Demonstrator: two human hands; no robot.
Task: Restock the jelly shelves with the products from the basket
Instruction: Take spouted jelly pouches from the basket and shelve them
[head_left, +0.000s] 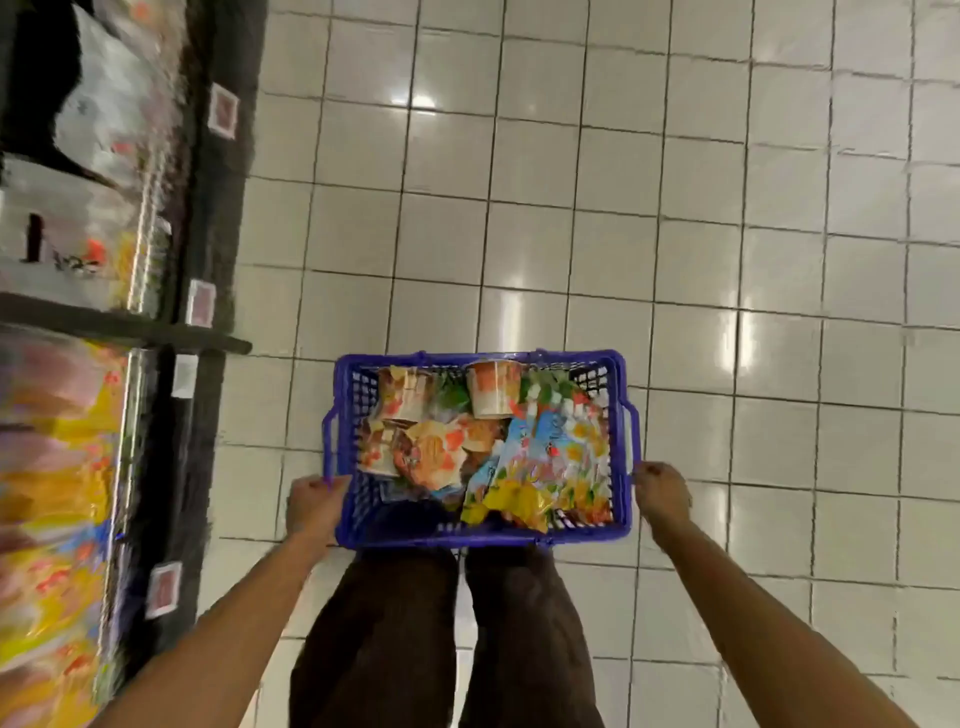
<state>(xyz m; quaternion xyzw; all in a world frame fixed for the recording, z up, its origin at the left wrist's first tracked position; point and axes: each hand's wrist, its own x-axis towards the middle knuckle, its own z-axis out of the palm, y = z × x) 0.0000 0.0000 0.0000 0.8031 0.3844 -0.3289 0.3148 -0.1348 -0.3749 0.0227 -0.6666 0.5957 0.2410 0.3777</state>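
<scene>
A blue plastic basket (483, 535) is held over the tiled floor in front of my legs. It is filled with colourful jelly packs (545, 462) and jelly cups (492, 387). My left hand (311, 501) grips the basket's left side near its handle. My right hand (662, 493) is closed at the basket's right side, by the right handle. The jelly shelves (119, 332) run along the left edge of the view, dark-framed and stocked with blurred yellow and orange packs (52, 519).
White floor tiles (675, 234) stretch ahead and to the right. Price tags (200, 303) hang on the shelf edges. Upper shelf bays hold pale bags and boxes (78, 234). My legs in dark trousers (447, 639) stand below the basket.
</scene>
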